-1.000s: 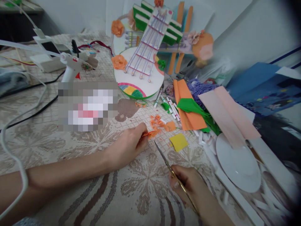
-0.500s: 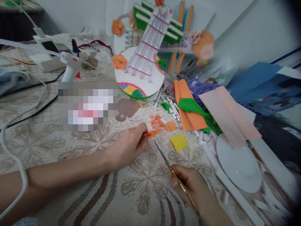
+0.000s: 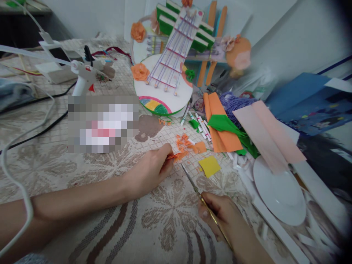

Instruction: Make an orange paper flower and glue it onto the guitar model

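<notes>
The left hand point(image 3: 150, 170) pinches a small orange paper scrap point(image 3: 176, 156) at its fingertips (knuckles resting on the patterned cloth point(image 3: 115, 220)). The right hand point(image 3: 220, 216), nearer the body, grips scissors point(image 3: 192, 183) whose closed blades point toward that scrap. A yellow square point(image 3: 209, 165) lies just beyond the blades.

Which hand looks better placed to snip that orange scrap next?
The right hand, probably: it holds the scissors, blades pointing at the orange scrap. The left hand is pinching that scrap, so it can only steady it.
</notes>
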The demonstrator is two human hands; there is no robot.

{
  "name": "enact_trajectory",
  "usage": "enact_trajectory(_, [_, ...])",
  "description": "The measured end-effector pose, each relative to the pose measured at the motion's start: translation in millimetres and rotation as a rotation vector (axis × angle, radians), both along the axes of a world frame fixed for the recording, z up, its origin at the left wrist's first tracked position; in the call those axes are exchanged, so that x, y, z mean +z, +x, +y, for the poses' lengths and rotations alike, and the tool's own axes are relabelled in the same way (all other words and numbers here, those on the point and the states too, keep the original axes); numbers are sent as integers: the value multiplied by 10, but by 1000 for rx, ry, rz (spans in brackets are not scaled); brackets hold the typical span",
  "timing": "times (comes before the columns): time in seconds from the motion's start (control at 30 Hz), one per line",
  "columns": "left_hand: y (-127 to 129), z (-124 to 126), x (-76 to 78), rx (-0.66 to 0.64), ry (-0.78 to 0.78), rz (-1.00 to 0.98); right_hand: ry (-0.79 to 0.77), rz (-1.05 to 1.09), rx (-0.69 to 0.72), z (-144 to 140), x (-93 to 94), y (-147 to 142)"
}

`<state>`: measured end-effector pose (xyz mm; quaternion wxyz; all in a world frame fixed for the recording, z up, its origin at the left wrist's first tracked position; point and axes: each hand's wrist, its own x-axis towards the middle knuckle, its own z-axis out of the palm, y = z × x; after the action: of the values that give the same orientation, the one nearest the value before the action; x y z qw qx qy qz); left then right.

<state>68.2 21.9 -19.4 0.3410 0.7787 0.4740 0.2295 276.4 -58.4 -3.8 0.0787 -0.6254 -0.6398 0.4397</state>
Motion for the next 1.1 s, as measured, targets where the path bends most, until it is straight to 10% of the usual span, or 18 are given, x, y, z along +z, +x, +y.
enact_trajectory(0.43, [0, 2, -1, 15, -41, -30, -1, 81, -65, -5, -45, 38])
enact_trajectory(0.77, [65, -32, 102, -106, -730, -436, 68, 432, -429, 142, -55, -24])
enact_trajectory(1.1, [97, -104, 99, -268, -783, -420, 89, 505, -400, 270, -52, -148])
